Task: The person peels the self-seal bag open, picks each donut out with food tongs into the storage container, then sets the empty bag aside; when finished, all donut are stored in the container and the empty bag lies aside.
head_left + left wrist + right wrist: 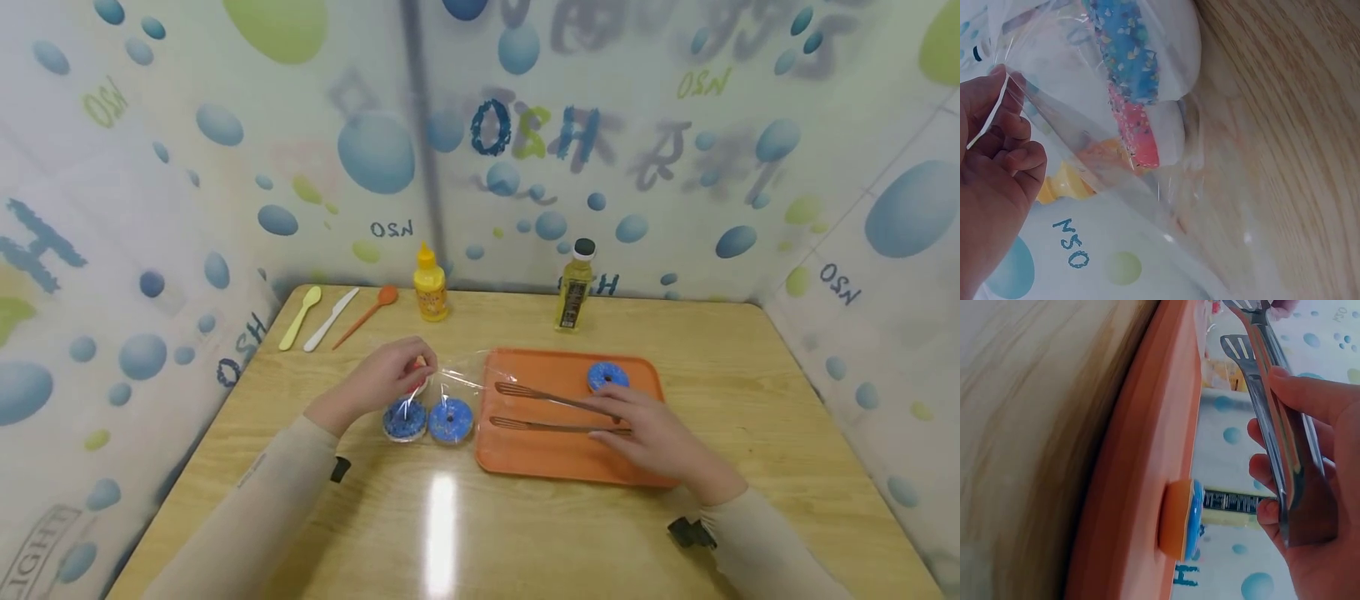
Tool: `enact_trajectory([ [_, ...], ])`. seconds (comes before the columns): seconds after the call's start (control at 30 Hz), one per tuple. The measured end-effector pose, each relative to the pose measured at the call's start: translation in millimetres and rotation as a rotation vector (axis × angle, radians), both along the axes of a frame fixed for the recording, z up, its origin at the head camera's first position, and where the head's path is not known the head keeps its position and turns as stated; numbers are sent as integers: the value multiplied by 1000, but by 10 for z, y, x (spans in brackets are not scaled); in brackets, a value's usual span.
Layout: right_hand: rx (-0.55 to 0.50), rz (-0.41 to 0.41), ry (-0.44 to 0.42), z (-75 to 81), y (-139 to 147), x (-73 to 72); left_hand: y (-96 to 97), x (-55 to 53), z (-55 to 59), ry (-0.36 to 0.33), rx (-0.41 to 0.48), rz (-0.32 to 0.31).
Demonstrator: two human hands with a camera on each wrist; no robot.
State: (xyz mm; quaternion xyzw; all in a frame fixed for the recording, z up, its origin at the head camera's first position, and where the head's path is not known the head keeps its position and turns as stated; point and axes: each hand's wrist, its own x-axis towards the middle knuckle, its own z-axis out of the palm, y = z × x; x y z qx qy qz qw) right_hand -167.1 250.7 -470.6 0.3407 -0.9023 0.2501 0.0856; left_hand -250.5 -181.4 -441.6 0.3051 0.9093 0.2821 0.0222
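My left hand (381, 377) pinches the edge of a clear plastic bag (1085, 147) between thumb and fingers. Inside or behind the plastic are a blue sprinkled donut (405, 422), a second blue donut (451, 422) and a pink sprinkled one (1138, 134), partly hidden by the hand in the head view. My right hand (651, 435) grips metal tongs (1272, 419) with slotted ends. The tongs' two arms are spread apart with nothing between them, pointing left above an orange tray (555, 467). Another blue donut (606, 375) lies on the tray, behind the right hand.
Along the back left lie a yellow spoon (300, 319), a white knife (331, 320) and an orange-red spoon (367, 315). A yellow squeeze bottle (431, 292) and a dark-capped bottle (574, 292) stand near the patterned wall (645, 200) enclosing the wooden table (360, 533).
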Motion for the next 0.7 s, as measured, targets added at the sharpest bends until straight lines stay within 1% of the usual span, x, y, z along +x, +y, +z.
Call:
enact_trajectory([
  [0.13,11,25,14,12,-102,-54,6,5,16,-6,-4,5],
  [0.27,44,56,35,34,-198,-97,4,17,13,19,-1,-7],
  [0.37,67,68,29,52,-260,-125,-2,25,4,34,11,-16],
  [0.53,101,48,-14,83,-327,-168,-15,40,11,22,14,-8],
  [0.7,103,25,-69,107,-317,-214,-19,56,20,7,10,9],
])
